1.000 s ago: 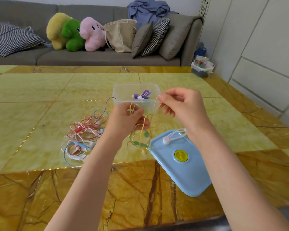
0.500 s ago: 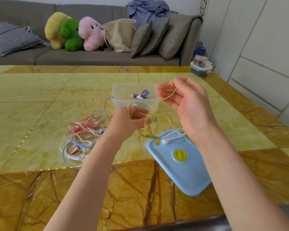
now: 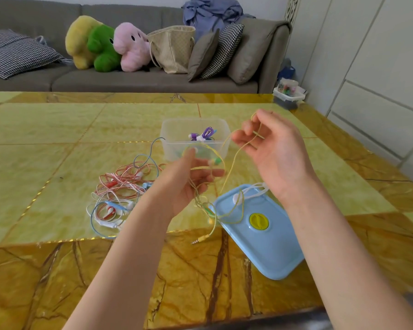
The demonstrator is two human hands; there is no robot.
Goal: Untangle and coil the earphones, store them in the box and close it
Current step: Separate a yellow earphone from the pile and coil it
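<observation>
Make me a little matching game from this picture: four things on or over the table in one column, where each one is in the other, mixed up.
Things:
1. purple earphones
2. yellow earphones
3. blue lid
4. red and white earphones

Places:
A. held between both hands
B. flat on the table, near right
C. inside the clear box
D. tangled pile on the table, left

Pairs: 1-C, 2-A, 3-B, 4-D

Both hands raised — left hand [image 3: 191, 184] palm-up, right hand [image 3: 275, 158] fingers curled
</observation>
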